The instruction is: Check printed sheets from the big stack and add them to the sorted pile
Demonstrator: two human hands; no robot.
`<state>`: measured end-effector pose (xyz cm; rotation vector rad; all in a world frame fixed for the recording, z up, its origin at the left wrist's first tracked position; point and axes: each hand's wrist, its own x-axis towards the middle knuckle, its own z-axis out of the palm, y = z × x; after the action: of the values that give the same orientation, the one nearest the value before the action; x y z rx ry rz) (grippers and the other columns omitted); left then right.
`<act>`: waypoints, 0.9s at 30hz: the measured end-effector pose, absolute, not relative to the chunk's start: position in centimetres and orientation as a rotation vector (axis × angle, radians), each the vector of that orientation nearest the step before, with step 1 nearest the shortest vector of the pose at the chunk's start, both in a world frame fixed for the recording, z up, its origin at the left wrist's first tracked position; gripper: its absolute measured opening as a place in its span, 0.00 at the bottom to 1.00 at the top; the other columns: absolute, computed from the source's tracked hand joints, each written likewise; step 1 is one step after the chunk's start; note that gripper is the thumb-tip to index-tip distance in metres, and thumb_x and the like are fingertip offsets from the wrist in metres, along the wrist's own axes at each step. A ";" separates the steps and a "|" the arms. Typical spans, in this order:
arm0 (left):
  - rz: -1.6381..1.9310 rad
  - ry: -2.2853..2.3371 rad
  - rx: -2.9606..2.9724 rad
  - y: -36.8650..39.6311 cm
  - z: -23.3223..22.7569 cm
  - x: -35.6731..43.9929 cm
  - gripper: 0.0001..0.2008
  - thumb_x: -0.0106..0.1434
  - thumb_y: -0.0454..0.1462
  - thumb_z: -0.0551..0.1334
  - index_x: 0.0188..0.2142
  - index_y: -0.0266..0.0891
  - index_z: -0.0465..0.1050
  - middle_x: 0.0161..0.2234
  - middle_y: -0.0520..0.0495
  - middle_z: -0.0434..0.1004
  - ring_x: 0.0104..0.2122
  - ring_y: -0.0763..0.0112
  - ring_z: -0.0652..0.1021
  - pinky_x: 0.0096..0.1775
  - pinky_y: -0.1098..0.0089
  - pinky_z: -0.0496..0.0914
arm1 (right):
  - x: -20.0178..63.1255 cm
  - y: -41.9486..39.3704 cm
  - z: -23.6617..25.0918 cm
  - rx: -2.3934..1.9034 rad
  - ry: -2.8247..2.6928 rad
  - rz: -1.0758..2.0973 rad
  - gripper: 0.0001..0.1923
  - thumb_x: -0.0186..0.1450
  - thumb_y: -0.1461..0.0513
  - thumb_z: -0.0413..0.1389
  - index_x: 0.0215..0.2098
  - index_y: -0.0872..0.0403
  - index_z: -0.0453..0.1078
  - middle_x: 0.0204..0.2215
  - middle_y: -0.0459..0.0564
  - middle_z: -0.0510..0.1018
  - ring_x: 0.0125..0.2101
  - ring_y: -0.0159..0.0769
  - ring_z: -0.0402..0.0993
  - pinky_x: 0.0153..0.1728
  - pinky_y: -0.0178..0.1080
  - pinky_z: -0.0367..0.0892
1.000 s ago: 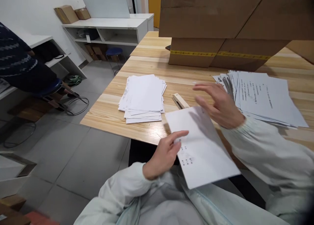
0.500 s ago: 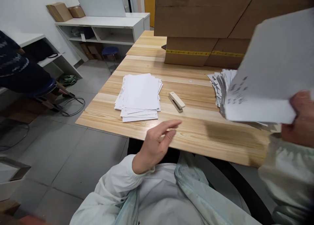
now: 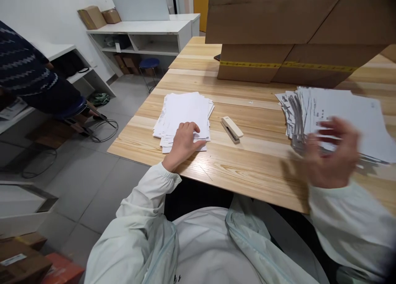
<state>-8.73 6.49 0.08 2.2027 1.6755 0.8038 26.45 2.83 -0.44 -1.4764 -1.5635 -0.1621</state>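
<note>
My left hand (image 3: pixel 184 143) is over the front part of a stack of white paper sheets (image 3: pixel 185 108) at the left of the table. Its fingers bend loosely, thumb apart, holding nothing I can see; whether they touch the top sheet I cannot tell. A cream stapler (image 3: pixel 232 129) lies to the right of that stack. Blurred by motion, my right hand (image 3: pixel 334 156) hovers with parted fingers in front of a thicker, fanned pile of printed sheets (image 3: pixel 365 114). Part of that pile is hidden behind it.
Large cardboard boxes (image 3: pixel 256 63) with yellow tape stand at the back of the wooden table (image 3: pixel 253 168). A person (image 3: pixel 34 69) sits on a stool at the far left. Low white shelves (image 3: pixel 139 27) and a blue stool (image 3: pixel 149 64) are beyond.
The sheet from my right hand now lies on the right pile, and that hand has let go and moved left. My left hand has reached forward onto the left stack.
</note>
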 end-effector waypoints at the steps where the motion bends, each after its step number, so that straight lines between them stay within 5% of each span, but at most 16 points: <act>1: 0.788 1.691 2.206 6.5 0.1 -8.5 0.12 0.58 0.36 0.67 0.38 0.41 0.65 0.40 0.45 0.73 0.44 0.60 0.69 0.46 0.60 0.66 | 23.6 2.4 -0.3 -1.355 -1.683 -0.100 0.26 0.67 0.59 0.54 0.62 0.50 0.61 0.52 0.63 0.73 0.45 0.50 0.75 0.44 0.54 0.71; 7: 0.798 1.738 2.184 7.0 -0.1 -8.4 0.09 0.60 0.35 0.65 0.38 0.41 0.67 0.40 0.45 0.73 0.44 0.59 0.69 0.46 0.60 0.65 | 13.4 2.7 -0.1 -0.819 -2.175 0.207 0.18 0.68 0.63 0.53 0.57 0.48 0.65 0.50 0.57 0.78 0.51 0.47 0.74 0.51 0.53 0.70; 12: 0.754 1.726 2.333 7.3 -0.6 -8.5 0.02 0.65 0.36 0.60 0.35 0.40 0.70 0.40 0.42 0.75 0.43 0.58 0.70 0.46 0.60 0.65 | 11.5 5.1 -1.9 -0.931 -2.110 0.431 0.12 0.72 0.61 0.48 0.51 0.52 0.67 0.45 0.57 0.79 0.45 0.44 0.74 0.47 0.50 0.71; 16: 0.777 1.762 2.346 7.3 -0.5 -8.2 0.08 0.67 0.34 0.56 0.30 0.41 0.67 0.34 0.43 0.75 0.39 0.59 0.72 0.42 0.62 0.64 | 10.6 6.3 -2.4 -1.023 -2.012 0.567 0.12 0.72 0.58 0.47 0.49 0.52 0.68 0.45 0.55 0.78 0.44 0.42 0.75 0.47 0.49 0.70; 22: 1.305 1.861 1.578 7.7 -0.1 -9.4 0.07 0.65 0.35 0.57 0.29 0.42 0.63 0.22 0.54 0.70 0.24 0.71 0.71 0.31 0.71 0.61 | 9.5 7.6 -2.7 -1.108 -1.928 0.771 0.12 0.71 0.58 0.47 0.47 0.52 0.68 0.42 0.53 0.80 0.41 0.41 0.75 0.44 0.48 0.70; 27: 1.499 1.567 1.029 8.5 -0.9 -10.5 0.05 0.59 0.37 0.58 0.29 0.41 0.61 0.19 0.57 0.67 0.21 0.75 0.72 0.29 0.75 0.67 | 8.8 8.0 -2.9 -1.161 -1.900 0.763 0.11 0.70 0.59 0.48 0.46 0.52 0.68 0.41 0.54 0.80 0.41 0.42 0.75 0.44 0.48 0.69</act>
<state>-10.51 8.54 -0.87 1.0286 1.5672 1.4986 8.77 7.99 -2.87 -1.1612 -1.8999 0.7633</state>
